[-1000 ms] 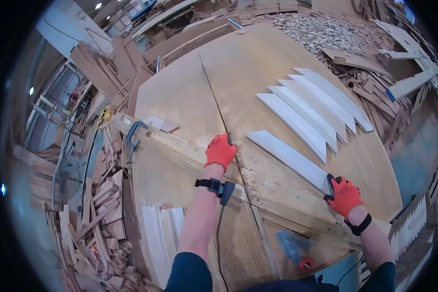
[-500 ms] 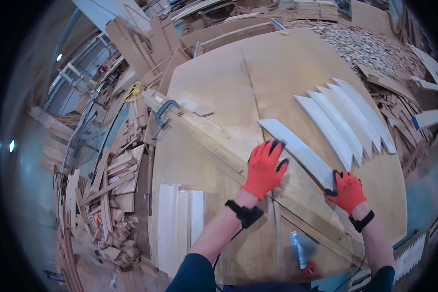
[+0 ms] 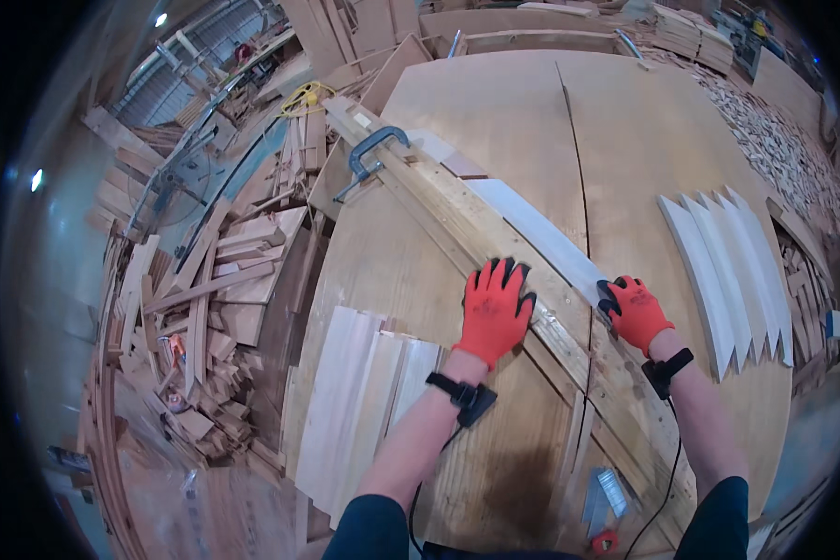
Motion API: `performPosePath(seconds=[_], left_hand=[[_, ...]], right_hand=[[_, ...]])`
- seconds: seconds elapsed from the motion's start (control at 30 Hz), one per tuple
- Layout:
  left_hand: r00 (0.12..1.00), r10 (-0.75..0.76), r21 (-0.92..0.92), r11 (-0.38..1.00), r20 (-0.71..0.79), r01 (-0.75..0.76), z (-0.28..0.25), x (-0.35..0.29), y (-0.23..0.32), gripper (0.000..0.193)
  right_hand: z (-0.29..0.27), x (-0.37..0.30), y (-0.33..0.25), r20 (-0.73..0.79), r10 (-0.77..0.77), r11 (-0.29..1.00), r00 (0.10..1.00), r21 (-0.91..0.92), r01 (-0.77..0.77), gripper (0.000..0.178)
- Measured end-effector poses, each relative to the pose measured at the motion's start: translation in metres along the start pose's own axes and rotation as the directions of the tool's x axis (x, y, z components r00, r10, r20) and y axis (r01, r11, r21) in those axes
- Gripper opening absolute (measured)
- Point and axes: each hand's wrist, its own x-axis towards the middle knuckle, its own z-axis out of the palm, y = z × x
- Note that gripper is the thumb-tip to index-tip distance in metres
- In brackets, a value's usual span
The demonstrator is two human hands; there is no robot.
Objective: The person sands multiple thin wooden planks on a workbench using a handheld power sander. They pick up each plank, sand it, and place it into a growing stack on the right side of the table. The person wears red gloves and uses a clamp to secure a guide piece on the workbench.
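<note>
Right grip (image 3: 637,315) is curled closed on the near end of the white board (image 3: 541,226), which runs off toward ten o'clock beside the long beam (image 3: 439,191), while the left grip (image 3: 495,313) lies flat on the beam, fingers a bit apart, holding nothing I can see. If the right grip pushes crooked, I think the board could turn away from the beam, and if the blue clamp (image 3: 371,141) at eleven o'clock from the left grip is loose, the beam could slip too.

Red gloves (image 3: 495,317) with black fingertips (image 3: 529,301); black wrist straps (image 3: 446,384), each with a dark box-shaped module (image 3: 477,408) and thin black cable (image 3: 674,448); dark teal fabric sleeves (image 3: 371,527).
</note>
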Motion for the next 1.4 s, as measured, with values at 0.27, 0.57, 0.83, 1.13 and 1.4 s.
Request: performPosePath(seconds=[0.27, 0.57, 0.83, 1.13, 1.4], left_hand=[[0.985, -0.079, 0.088, 0.994, 0.156, 0.066, 0.041, 0.070, -0.027, 0.047], [0.974, -0.132, 0.197, 0.976, 0.186, 0.095, 0.053, 0.086, -0.024, 0.046], [0.971, -0.137, 0.218, 0.972, 0.195, 0.094, 0.053, 0.090, -0.046, 0.048], [0.984, -0.087, 0.234, 0.971, 0.156, 0.049, 0.066, 0.089, -0.075, 0.049], [0.991, -0.019, 0.228, 0.974, 0.130, -0.011, 0.083, 0.068, -0.090, 0.046]], right_hand=[[0.014, 0.025, -0.020, -0.132, 0.067, 0.987, 0.989, 0.155, -0.046, 0.037], [0.010, 0.012, -0.008, -0.211, 0.116, 0.903, 0.971, 0.430, -0.015, 0.039], [0.011, -0.075, -0.001, -0.091, 0.215, 0.965, 0.972, 0.170, -0.198, 0.043], [0.047, -0.105, -0.061, -0.006, 0.383, 0.919, 0.924, 0.098, -0.381, 0.053], [0.105, -0.116, -0.079, -0.111, 0.483, 0.875, 0.869, 0.098, -0.474, 0.055]])
